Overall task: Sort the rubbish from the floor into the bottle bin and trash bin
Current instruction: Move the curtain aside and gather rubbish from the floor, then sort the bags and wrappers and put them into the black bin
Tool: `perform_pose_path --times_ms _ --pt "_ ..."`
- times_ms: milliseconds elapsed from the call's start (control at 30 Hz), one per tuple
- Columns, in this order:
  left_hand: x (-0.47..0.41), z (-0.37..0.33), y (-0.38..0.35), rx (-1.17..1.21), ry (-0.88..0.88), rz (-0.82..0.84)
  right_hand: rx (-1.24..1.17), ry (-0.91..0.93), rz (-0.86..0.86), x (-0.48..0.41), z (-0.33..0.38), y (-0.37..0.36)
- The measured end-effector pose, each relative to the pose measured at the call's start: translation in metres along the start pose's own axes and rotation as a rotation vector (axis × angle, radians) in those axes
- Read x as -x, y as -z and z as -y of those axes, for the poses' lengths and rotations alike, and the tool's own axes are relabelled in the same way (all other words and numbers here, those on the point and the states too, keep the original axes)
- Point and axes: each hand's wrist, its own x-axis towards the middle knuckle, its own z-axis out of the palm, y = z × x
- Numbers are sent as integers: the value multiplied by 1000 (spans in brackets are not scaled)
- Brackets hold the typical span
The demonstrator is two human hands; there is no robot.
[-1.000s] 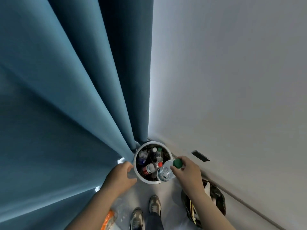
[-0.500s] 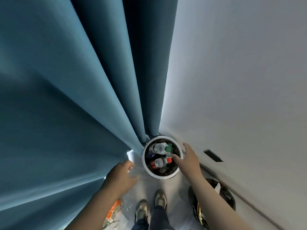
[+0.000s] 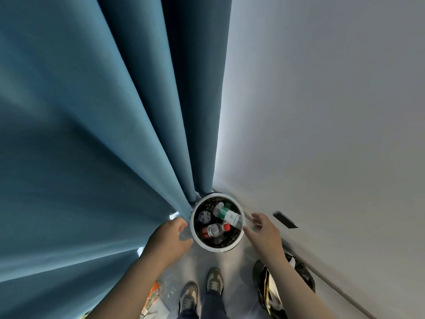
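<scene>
The floor (image 3: 239,267) was pale grey and smooth, closed in by a heavy blue curtain (image 3: 92,157) on the left and a plain white wall (image 3: 322,111) on the right. A small dark plate (image 3: 285,219) sat low on that wall.

In the far corner of the floor, where curtain and wall met, stood the bottle bin (image 3: 216,249), round and white-rimmed with a black liner. Inside lay a green-labelled bottle (image 3: 226,215) slanting toward the right rim, a red-labelled bottle (image 3: 212,230) with a red cap below it, and a crumpled clear bottle (image 3: 204,217) at the left side.

The trash bin (image 3: 302,273), lined with a black bag, stood along the wall edge of the floor, nearer the person. Pale and yellow scraps showed inside it, partly hidden by the forearm.

The left hand (image 3: 169,238) hung just beside the bottle bin's left rim, fingers loosely curled and grasping nothing. The right hand (image 3: 264,233) was just beside the right rim, released, its fingers spread.

Two shoes (image 3: 215,280) stood on the near floor, and an orange wrapper (image 3: 154,293) with clear plastic lay by the curtain edge.
</scene>
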Motion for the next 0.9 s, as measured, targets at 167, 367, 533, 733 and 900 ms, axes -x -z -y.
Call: perform_pose_path --times_ms 167,367,533,733,900 --pt "0 -5 4 17 -5 -11 -14 16 -9 1 4 7" --pt "9 -6 7 12 -3 2 -20 29 3 9 11 9" --pt "21 -7 11 7 15 -27 51 108 56 21 25 8" --pt "53 2 21 19 71 -103 304 298 156 41 50 3" --pt "91 28 33 87 147 -151 480 465 261 68 79 -8"
